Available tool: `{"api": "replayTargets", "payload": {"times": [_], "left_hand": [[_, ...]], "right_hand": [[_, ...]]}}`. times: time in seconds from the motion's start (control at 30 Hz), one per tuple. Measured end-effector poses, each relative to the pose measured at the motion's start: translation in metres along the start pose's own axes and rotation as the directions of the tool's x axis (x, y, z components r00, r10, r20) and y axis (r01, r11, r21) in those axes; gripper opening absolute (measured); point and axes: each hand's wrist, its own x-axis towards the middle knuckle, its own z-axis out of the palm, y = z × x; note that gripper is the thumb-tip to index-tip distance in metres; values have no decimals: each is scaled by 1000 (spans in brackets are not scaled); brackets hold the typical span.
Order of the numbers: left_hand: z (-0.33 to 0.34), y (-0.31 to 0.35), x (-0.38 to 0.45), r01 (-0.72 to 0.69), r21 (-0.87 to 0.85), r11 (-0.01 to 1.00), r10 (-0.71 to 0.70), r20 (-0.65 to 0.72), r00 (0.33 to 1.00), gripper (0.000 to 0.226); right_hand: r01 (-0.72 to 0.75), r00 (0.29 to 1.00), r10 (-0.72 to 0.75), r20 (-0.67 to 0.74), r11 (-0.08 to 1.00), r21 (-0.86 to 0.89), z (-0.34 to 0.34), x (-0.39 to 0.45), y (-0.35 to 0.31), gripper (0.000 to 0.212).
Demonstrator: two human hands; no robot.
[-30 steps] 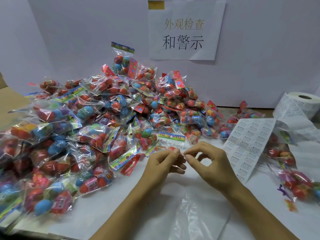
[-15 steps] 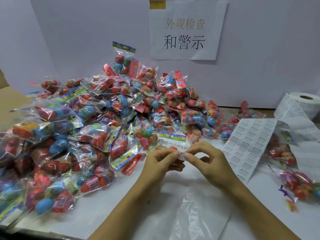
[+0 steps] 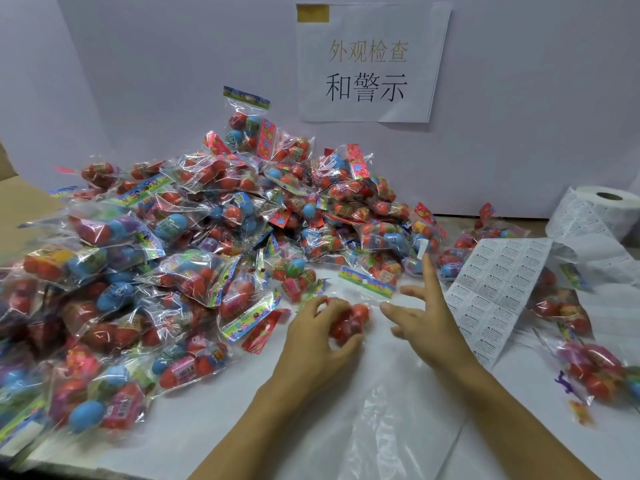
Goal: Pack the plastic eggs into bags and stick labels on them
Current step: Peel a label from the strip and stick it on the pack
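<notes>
A heap of bagged plastic eggs [image 3: 207, 244] fills the table's left; the left hand [image 3: 318, 344] curls its fingers round one bag of red eggs [image 3: 349, 320]. The right hand [image 3: 429, 320], fingers spread, carries a label [image 3: 421, 244] on its raised fingertip beside the label sheet [image 3: 498, 292].

The light is even, soft and fairly bright, with no clear source and only faint shadows on the white table [image 3: 194, 420]. Small glints of glare speckle the clear wrappers of the heap of bagged eggs [image 3: 207, 244]. Motion blur smears the left hand [image 3: 313, 344] and the right hand [image 3: 429, 323] (the bag between them blurs too). The wide lens bends the edges, where detail turns soft and smeared.
</notes>
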Motion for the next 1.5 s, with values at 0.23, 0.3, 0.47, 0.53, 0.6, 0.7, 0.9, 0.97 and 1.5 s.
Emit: {"api": "replayTargets", "payload": {"times": [0.23, 0.3, 0.47, 0.53, 0.6, 0.7, 0.9, 0.97, 1.5], "left_hand": [[3, 8, -2, -195, -280, 940, 201, -9, 980, 90], [4, 10, -1, -135, -336, 932, 130, -36, 991, 97], [-4, 12, 7, 123, -565, 816, -137, 16, 990, 44], [-7, 13, 6, 96, -605, 790, -100, 28, 995, 20], [-9, 15, 5, 87, -650, 755, -85, 35, 996, 18], [-11, 17, 5, 138, -711, 689, -119, 77, 990, 19], [-8, 16, 2, 290, -765, 575, -114, 276, 954, 56], [-4, 15, 2, 290, -798, 528, -84, 291, 953, 63], [-12, 11, 11, 225, -901, 371, -288, 119, 950, 40]], "right_hand": [[-56, 997, 61, -41, 992, 111, -3, 4, 10, 118], [-40, 999, 45, -25, 984, 173, -4, 5, 9, 119], [62, 995, -79, 54, 962, 265, 0, 1, 1, 117], [97, 991, -119, 59, 952, 289, 4, -2, -3, 117], [106, 991, -126, 44, 943, 316, 7, -3, -5, 120], [114, 993, -118, -9, 924, 365, 5, -3, -6, 121], [153, 986, -100, -137, 875, 460, 4, -4, -9, 106], [137, 986, -79, -144, 879, 456, 5, -4, -9, 109], [179, 980, -183, 77, 982, 52, 2, -13, -16, 10]]}}
